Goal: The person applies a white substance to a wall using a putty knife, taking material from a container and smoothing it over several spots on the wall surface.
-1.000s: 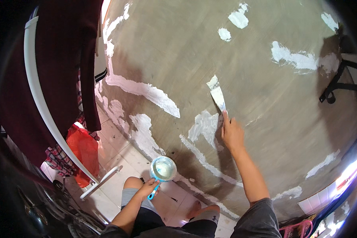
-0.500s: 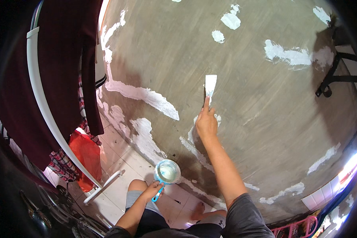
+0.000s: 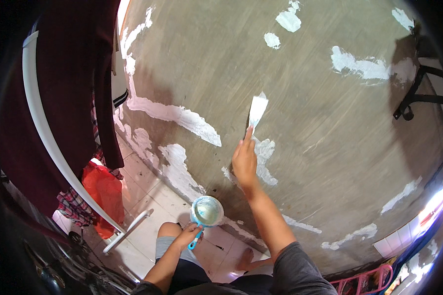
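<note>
My right hand (image 3: 244,160) grips a putty knife, its index finger stretched along the tool toward the blade. The white-smeared blade (image 3: 258,109) lies against the grey-brown wall (image 3: 300,98), with a little white filler showing at its tip. Just right of that hand, an irregular patch of white filler (image 3: 265,160) covers part of the wall. Low in front of me, my left hand (image 3: 188,237) is closed round the blue handle of a small round pot (image 3: 207,211). Pale, whitish paste coats the pot's inside; the putty knife's handle is hidden in my right hand.
Dark red cloth (image 3: 59,98) hangs at the left by a curved white tube (image 3: 44,118), with a red plastic bag (image 3: 103,196) below. A black bracket (image 3: 418,93) juts out at the right. Pink metalwork (image 3: 364,280) stands at the lower right, and pale floor tiles (image 3: 152,206) run along the wall.
My right hand has shifted left and slightly down, and the blade now tilts to the right. A dab of filler appears at its tip. My left hand and the pot have barely moved.
</note>
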`<state>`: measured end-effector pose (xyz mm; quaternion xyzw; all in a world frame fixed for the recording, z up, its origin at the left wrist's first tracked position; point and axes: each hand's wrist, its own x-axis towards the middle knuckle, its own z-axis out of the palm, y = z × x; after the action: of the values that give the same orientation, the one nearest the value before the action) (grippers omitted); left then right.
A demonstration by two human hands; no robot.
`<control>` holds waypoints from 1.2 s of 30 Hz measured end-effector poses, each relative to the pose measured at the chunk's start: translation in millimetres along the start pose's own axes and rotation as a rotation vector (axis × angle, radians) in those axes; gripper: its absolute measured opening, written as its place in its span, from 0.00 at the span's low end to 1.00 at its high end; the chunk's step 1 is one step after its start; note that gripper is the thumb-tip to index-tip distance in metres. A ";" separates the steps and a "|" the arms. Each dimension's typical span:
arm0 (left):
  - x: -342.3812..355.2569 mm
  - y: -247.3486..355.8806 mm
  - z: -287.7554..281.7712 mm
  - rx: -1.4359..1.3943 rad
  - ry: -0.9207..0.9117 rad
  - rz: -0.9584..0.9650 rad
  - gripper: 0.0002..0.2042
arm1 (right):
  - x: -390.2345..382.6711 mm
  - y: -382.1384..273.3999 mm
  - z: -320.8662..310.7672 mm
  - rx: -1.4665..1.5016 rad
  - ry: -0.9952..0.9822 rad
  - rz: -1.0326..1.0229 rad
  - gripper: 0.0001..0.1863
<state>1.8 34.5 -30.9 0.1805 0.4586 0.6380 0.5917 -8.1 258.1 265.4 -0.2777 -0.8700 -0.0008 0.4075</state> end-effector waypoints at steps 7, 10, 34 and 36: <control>-3.1 1.0 1.0 -0.029 -0.003 0.007 0.15 | 40.6 22.7 12.8 -0.166 -0.111 0.128 0.35; -6.2 9.1 4.4 0.003 -0.016 -0.003 0.15 | 18.3 41.0 31.9 -0.201 -0.177 0.168 0.36; -14.0 12.4 7.8 -0.055 -0.024 -0.015 0.15 | -6.3 4.2 26.9 -0.015 -0.078 0.098 0.36; -14.8 13.1 6.6 -0.032 -0.053 -0.013 0.15 | 17.8 0.8 18.6 -0.020 0.000 0.027 0.35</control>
<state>2.6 24.9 -12.4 0.1850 0.4336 0.6363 0.6106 -30.0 271.6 265.4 -0.2936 -0.8659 -0.0040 0.4049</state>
